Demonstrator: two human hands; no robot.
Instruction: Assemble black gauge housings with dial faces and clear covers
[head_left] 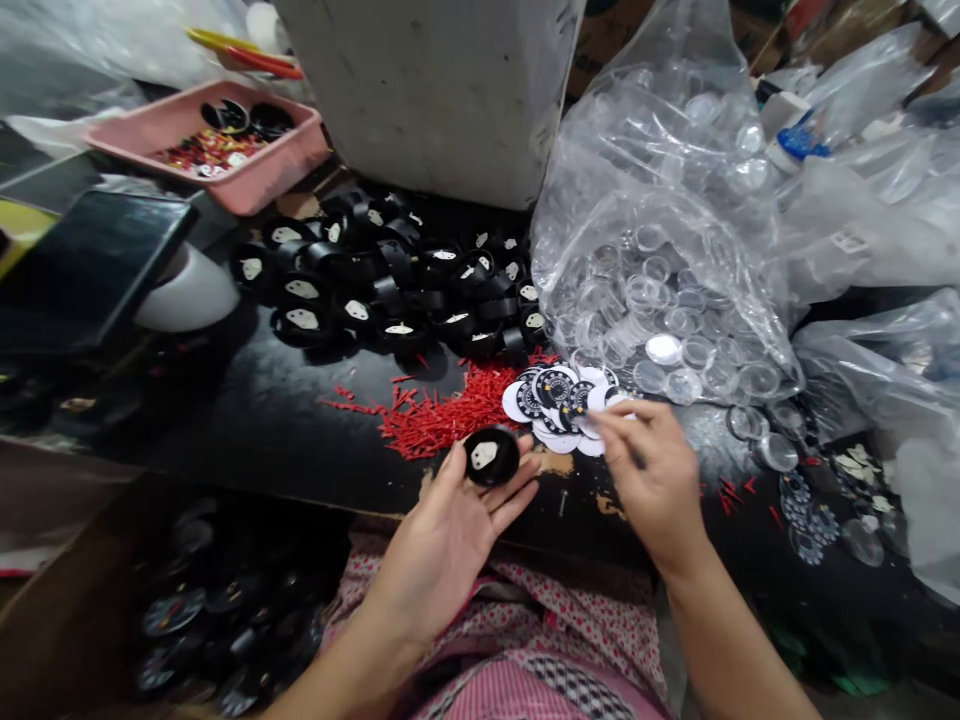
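My left hand (457,530) is palm up near the table's front edge and holds a round black housing (493,456) with a white piece inside it. My right hand (649,470) reaches over the pile of round dial discs (551,400), some printed black, others plain white. Its thumb and fingertips are pinched together at the pile's right edge; whatever they grip is too small to make out. Behind my left hand lies a heap of small red pointers (442,408). Many more black housings (390,280) with white pieces inside are heaped farther back.
An open plastic bag (667,200) of clear round covers (682,330) stands at the back right. A pink tray (277,165) of small parts is at the back left, near a dark panel (97,265). Below the table's left front, a box (67,600) holds dials.
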